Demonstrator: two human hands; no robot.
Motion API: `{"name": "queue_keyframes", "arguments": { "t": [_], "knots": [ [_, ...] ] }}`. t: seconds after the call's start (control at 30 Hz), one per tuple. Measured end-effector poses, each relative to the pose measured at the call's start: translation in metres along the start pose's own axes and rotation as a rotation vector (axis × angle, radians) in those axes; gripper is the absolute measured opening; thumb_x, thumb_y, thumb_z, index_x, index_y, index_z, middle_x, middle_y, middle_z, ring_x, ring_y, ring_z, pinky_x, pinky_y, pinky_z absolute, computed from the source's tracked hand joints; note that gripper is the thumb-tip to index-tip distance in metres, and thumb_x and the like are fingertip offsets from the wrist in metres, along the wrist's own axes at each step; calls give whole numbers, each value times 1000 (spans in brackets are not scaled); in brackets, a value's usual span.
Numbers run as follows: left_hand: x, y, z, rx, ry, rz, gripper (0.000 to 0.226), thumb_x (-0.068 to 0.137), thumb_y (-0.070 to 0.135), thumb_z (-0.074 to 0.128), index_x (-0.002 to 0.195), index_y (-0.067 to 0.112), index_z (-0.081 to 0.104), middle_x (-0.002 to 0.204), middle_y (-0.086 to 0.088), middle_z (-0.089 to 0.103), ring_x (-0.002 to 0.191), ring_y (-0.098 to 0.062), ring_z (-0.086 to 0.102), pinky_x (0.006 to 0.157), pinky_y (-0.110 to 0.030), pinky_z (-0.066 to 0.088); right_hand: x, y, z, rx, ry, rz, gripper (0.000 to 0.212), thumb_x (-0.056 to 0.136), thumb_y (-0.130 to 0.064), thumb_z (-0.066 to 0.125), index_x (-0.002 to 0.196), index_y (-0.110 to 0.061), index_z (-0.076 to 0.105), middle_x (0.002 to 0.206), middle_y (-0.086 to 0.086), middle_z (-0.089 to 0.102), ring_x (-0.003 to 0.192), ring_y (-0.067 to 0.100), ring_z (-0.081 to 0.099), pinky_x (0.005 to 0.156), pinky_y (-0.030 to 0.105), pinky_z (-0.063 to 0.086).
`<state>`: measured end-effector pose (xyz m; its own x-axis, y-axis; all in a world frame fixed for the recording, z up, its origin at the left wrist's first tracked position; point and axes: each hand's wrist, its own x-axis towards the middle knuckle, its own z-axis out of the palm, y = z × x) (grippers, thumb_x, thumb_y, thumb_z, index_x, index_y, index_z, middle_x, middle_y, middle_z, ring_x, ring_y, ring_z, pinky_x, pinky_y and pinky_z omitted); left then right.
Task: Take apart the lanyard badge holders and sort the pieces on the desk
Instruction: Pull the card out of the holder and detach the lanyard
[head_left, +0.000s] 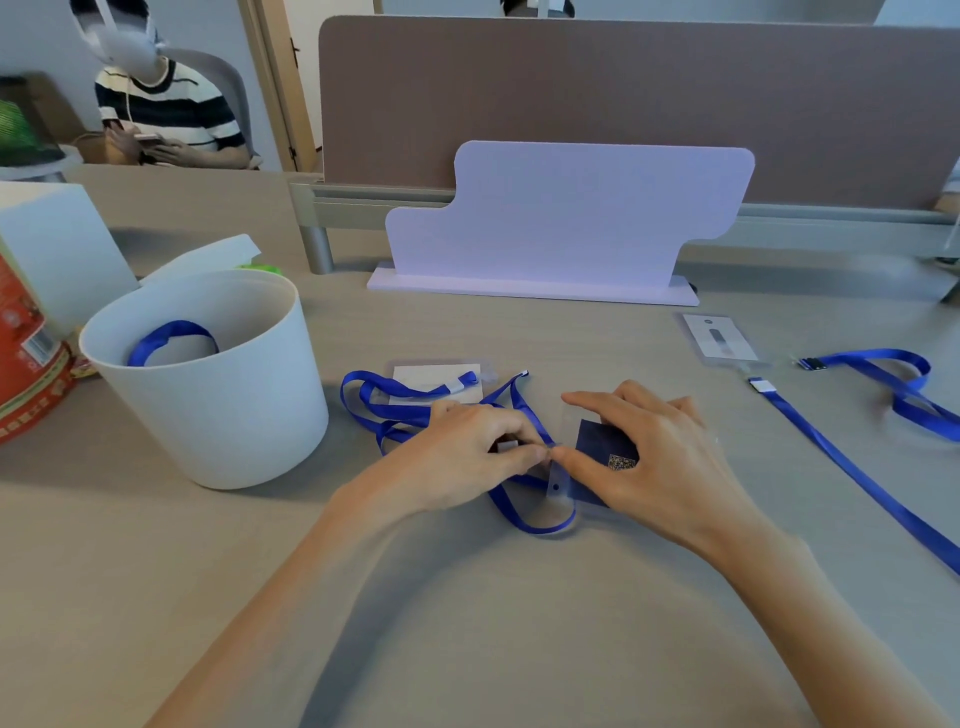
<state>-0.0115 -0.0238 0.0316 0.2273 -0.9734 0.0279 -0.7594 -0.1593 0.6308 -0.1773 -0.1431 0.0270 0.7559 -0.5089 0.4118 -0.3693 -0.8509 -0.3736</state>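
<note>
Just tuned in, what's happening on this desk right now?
A person is working on the badge holder with the dark QR card at mid-desk. The left hand pinches the lanyard clip of the blue lanyard, and the right hand presses the holder flat. The two look not yet separated. A loose lanyard lies in the white bucket. A white-card holder and a far-right holder wait.

Clear badge holder (597, 441) holding dark card (605, 439), lying flat, blue lanyard (543, 530) looped at its end

Blue lanyards (852, 467), white bucket (218, 410), navy QR card (605, 447).
</note>
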Motion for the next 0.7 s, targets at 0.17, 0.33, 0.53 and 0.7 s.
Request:
{"name": "queue_keyframes", "arguments": {
  "t": [0.17, 0.33, 0.53, 0.7],
  "knots": [
    [1, -2, 1, -42, 16, -5, 15, 94, 36, 56, 82, 39, 65, 72, 32, 64, 76, 12, 54, 94, -33, 39, 2, 0, 3, -14, -19, 2, 56, 73, -70, 46, 119, -41, 61, 83, -15, 53, 74, 4, 52, 85, 24, 31],
    [-1, 4, 2, -55, 45, -27, 15, 93, 31, 57, 87, 27, 70, 59, 35, 56, 64, 18, 48, 82, -28, 28, 2, -2, 2, -5, -25, 10, 53, 74, -68, 47, 118, -42, 60, 83, -13, 55, 75, 7, 55, 86, 26, 35],
    [0, 1, 2, -88, 39, -63, 15, 91, 34, 58, 87, 31, 72, 70, 24, 63, 71, 13, 50, 91, -25, 43, 2, -4, 2, 32, -16, 10, 48, 74, -60, 54, 116, -40, 62, 80, -13, 55, 74, 6, 56, 87, 29, 39],
    [-1, 3, 2, -78, 34, -82, 15, 92, 36, 58, 89, 31, 72, 67, 25, 61, 68, 15, 50, 73, -15, 35, 1, -7, 3, 11, 13, 17, 53, 71, -66, 48, 114, -39, 63, 80, -12, 56, 73, 6, 55, 87, 27, 36]
  ]
}}
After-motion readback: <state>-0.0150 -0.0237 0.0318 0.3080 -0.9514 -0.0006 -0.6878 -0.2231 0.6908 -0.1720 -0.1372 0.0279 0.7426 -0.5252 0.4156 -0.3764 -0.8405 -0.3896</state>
